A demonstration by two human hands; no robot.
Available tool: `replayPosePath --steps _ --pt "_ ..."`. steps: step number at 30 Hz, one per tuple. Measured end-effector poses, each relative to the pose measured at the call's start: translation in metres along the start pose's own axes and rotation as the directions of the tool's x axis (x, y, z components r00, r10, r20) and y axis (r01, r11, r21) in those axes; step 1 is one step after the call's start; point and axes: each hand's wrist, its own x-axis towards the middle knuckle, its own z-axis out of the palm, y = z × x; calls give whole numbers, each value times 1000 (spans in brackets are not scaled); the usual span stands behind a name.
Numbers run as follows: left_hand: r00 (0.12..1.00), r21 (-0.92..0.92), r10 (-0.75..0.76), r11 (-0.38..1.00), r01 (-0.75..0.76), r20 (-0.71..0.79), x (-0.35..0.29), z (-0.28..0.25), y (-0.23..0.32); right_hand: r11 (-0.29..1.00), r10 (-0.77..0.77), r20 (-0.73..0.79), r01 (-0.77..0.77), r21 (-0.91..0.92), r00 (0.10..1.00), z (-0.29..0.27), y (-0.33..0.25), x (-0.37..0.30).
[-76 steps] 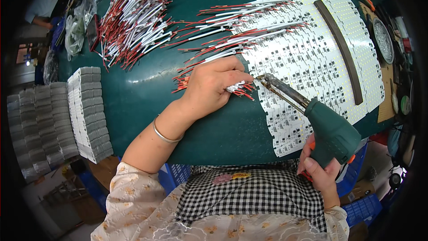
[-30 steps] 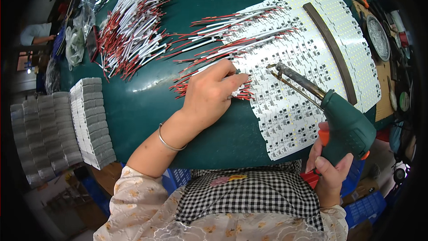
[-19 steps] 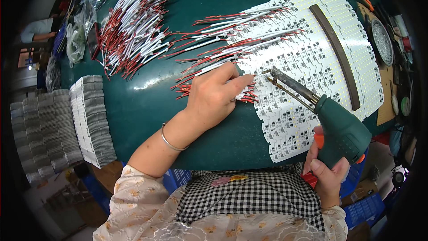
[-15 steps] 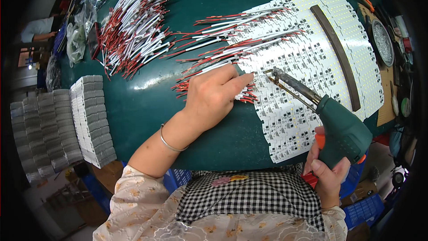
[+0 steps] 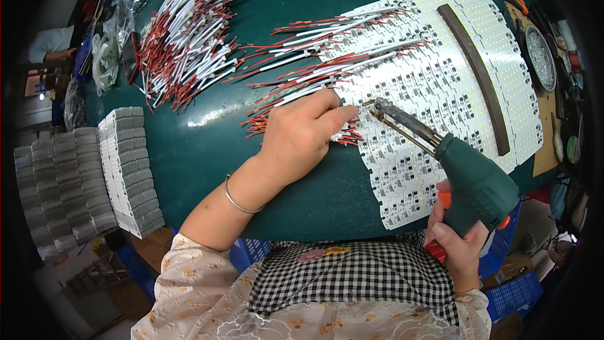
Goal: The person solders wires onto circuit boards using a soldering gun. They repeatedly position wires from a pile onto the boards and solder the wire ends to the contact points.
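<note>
My right hand (image 5: 462, 245) grips a dark green soldering gun (image 5: 478, 176) by its handle, one finger by the orange trigger. The gun's metal tip reaches the left part of the white LED circuit boards (image 5: 402, 151), close to my left fingertips. My left hand (image 5: 299, 129), wearing a bangle on its wrist, is closed around a bunch of red-and-white wires (image 5: 347, 135); their ends stick out on both sides of it, and the pinch point is partly hidden. Beyond that hand, more wires (image 5: 352, 63) lie in rows with their ends on the boards.
A big heap of wires (image 5: 189, 38) lies at the far left. Stacked white parts (image 5: 129, 170) stand along the left edge. A dark bar (image 5: 475, 79) rests across the boards. At the right is a round dish (image 5: 540, 60); blue crates (image 5: 513, 296) sit below the table.
The soldering gun in my right hand has shifted slightly left, bringing its tip closer to my left fingertips. My left hand stays nearly still.
</note>
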Motion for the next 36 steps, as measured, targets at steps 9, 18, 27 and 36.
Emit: replayPosePath --steps 9,18,27,36 --pt "999 37 29 999 -28 -30 -3 3 2 996 52 -64 -57 -68 997 7 2 4" --pt "999 51 22 999 -20 -34 -3 3 3 981 10 -4 -11 -191 1000 6 10 2" --pt "998 66 49 997 -46 -37 -3 3 2 1000 -7 -176 6 -3 984 17 -14 4" --pt "991 -172 -37 983 59 129 2 -1 -8 1000 5 -162 -7 -14 987 4 -4 -13"
